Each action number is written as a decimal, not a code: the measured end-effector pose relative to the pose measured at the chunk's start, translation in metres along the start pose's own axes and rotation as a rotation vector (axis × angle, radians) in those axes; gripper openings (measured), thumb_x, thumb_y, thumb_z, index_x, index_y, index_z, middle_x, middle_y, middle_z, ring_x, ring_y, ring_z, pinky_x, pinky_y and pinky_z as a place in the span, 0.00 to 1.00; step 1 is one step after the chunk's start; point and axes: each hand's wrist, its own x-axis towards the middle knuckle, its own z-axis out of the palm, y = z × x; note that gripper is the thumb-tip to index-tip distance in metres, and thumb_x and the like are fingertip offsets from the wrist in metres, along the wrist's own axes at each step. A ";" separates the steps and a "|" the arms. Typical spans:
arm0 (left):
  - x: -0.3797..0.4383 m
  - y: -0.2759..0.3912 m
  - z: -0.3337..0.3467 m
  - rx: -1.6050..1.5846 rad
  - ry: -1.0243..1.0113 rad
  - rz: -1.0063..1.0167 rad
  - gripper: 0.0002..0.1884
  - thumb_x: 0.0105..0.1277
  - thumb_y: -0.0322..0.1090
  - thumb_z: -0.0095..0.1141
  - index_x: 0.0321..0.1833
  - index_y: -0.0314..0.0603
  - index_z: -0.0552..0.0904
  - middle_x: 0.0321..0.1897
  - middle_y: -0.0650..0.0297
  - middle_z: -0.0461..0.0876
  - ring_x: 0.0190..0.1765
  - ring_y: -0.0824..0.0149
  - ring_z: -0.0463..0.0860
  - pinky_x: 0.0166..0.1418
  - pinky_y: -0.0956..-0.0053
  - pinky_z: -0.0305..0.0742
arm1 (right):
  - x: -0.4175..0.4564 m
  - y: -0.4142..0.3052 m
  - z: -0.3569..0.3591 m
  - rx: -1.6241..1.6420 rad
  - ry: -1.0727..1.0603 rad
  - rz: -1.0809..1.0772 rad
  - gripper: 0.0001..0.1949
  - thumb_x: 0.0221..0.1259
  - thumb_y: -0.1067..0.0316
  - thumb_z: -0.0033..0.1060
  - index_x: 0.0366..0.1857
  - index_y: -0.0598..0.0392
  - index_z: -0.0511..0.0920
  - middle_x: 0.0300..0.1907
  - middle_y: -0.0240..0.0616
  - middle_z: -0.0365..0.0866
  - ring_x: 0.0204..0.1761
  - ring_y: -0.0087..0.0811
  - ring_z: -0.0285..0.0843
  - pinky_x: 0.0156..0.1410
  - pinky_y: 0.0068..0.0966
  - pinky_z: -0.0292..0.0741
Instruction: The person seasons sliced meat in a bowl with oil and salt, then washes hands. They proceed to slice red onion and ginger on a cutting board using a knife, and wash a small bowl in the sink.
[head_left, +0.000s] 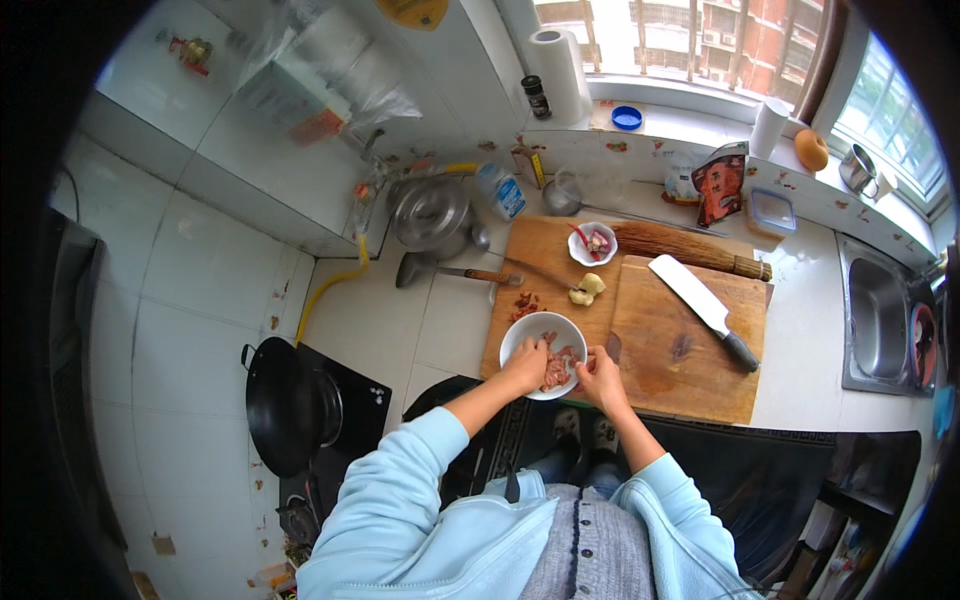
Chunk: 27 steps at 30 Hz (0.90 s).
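Sliced raw meat (557, 367) lies in a white bowl (517, 334) at the counter's front edge. My left hand (528, 364) reaches inside the bowl, its fingers at the meat; whether they grip a piece cannot be told. With its fingers at the bowl's right rim, my right hand (598, 377) holds the bowl. Behind the bowl are chopped dried chillies (524, 305), a piece of ginger (586, 289) and a small scalloped dish (592, 244) with red chillies and shallots or garlic. A cleaver (694, 298) with a dark handle rests on the right cutting board (675, 360).
A black wok (281, 409) stands on the stove at left. Behind the boards are a lidded pot (431, 214), a ladle (562, 199) and a bottle (501, 192). A bamboo brush (682, 247) lies along the boards' back. The steel sink (877, 322) is at right.
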 end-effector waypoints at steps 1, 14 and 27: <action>-0.003 0.007 -0.008 -0.044 -0.019 0.005 0.24 0.53 0.30 0.58 0.53 0.33 0.68 0.49 0.49 0.69 0.54 0.48 0.71 0.59 0.60 0.69 | -0.002 -0.002 -0.001 -0.036 0.010 -0.019 0.14 0.59 0.70 0.54 0.47 0.64 0.71 0.24 0.44 0.78 0.24 0.33 0.80 0.26 0.29 0.78; -0.008 -0.006 -0.014 -0.014 -0.148 0.236 0.25 0.62 0.46 0.53 0.56 0.37 0.66 0.51 0.38 0.66 0.51 0.41 0.74 0.52 0.53 0.72 | 0.003 0.009 0.006 -0.039 0.038 -0.024 0.14 0.59 0.71 0.54 0.47 0.64 0.69 0.26 0.46 0.78 0.26 0.36 0.81 0.27 0.30 0.79; 0.003 -0.010 0.013 -0.073 -0.038 0.467 0.17 0.62 0.36 0.49 0.54 0.42 0.67 0.55 0.44 0.63 0.52 0.36 0.70 0.54 0.54 0.69 | 0.001 0.001 0.007 0.019 0.039 0.037 0.11 0.56 0.70 0.56 0.40 0.63 0.71 0.25 0.49 0.78 0.30 0.45 0.79 0.38 0.38 0.75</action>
